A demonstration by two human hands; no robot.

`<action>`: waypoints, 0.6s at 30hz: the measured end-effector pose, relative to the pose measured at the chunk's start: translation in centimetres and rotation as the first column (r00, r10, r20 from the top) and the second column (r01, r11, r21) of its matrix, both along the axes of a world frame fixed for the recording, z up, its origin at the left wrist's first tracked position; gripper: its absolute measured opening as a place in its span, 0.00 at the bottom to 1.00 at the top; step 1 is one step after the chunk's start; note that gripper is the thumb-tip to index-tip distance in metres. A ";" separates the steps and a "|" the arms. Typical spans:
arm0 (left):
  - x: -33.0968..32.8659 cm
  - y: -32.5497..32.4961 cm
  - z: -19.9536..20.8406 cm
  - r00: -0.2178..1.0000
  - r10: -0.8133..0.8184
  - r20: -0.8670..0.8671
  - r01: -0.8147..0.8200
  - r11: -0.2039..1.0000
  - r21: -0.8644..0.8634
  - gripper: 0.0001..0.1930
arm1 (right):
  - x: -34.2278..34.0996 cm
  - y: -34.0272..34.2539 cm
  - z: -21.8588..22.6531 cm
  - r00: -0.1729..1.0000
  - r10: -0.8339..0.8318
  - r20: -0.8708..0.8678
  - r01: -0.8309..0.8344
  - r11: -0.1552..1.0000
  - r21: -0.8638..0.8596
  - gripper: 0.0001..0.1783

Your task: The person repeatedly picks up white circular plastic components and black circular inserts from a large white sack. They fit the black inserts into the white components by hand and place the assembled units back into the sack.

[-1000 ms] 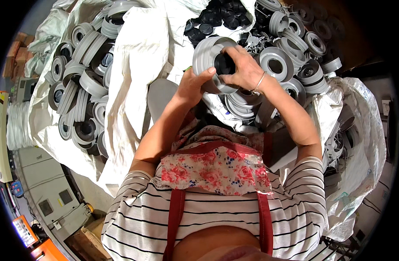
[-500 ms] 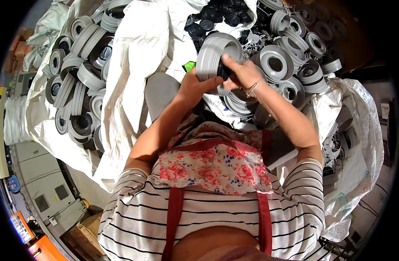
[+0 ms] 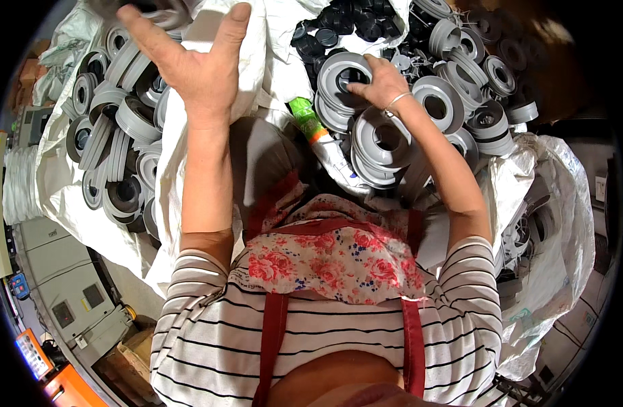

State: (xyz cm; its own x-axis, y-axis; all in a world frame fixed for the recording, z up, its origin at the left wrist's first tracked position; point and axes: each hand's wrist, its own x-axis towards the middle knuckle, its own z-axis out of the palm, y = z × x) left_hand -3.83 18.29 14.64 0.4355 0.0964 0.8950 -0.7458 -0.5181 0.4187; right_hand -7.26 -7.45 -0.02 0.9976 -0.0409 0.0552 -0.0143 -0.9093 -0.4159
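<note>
- At about one o'clock, the right hand (image 3: 386, 88) is curling half open over a grey grooved plastic ring (image 3: 330, 80), its thumb lying at the dark central opening and its fingers at the rim; whether it is truly gripping, I cannot tell.
- That ring is sitting just past twelve o'clock, tilting its open face up over another grey ring.
- For a good lift, I'm judging that thumb inside and fingers outside are wanting to pinch the wall squarely, so the rings nestling beside it aren't snagging.
- Over at eleven, the left hand (image 3: 201, 74) is hanging spread wide, thumb well apart from the fingers, with nothing showing in the palm; a blurred grey part (image 3: 159, 8) is showing beyond the fingertips, contact unclear.
- Now the containers: at ten o'clock a white woven sack (image 3: 67, 197) is bulging with jumbled grey rings (image 3: 138, 122).
- At twelve, black round caps (image 3: 367, 27) are heaping up against white sheeting.
- Around three, a translucent white sack (image 3: 562, 203) is sagging around grey parts, too shadowed to be naming exactly.
</note>
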 end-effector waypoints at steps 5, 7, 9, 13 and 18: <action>0.5 -3.5 -12.8 0.373 -0.595 -0.712 0.337 0.802 -0.493 0.23 | 3.5 1.6 -3.7 0.935 0.154 -0.321 -0.231 0.948 -0.219 0.43; 2.4 -3.9 -22.3 0.301 -0.363 -0.882 0.371 0.896 -0.243 0.22 | 4.3 1.9 -4.0 0.947 0.132 -0.292 -0.204 0.951 -0.231 0.40; 2.6 -7.0 -26.2 0.103 -0.087 -0.991 0.232 0.971 -0.061 0.31 | 4.2 1.7 -4.6 0.956 0.100 -0.278 -0.174 0.951 -0.256 0.36; 3.4 -8.1 -29.4 0.246 -0.064 -0.967 0.270 0.963 0.005 0.34 | 3.0 -0.1 -5.3 0.984 0.043 -0.170 -0.026 0.995 0.100 0.41; 1.0 -6.9 -25.1 0.120 -0.650 -0.751 0.034 0.759 -0.651 0.27 | 0.1 -0.4 -3.1 0.994 0.099 -0.051 -0.072 0.917 0.392 0.43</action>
State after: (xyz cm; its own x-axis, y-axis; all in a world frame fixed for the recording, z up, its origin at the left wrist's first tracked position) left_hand -2.81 11.43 -10.48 0.9435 -0.1627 -0.2887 0.3086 0.1134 0.9444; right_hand -7.11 -7.85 -3.12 0.9991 0.0402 -0.0159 0.0153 -0.6746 -0.7380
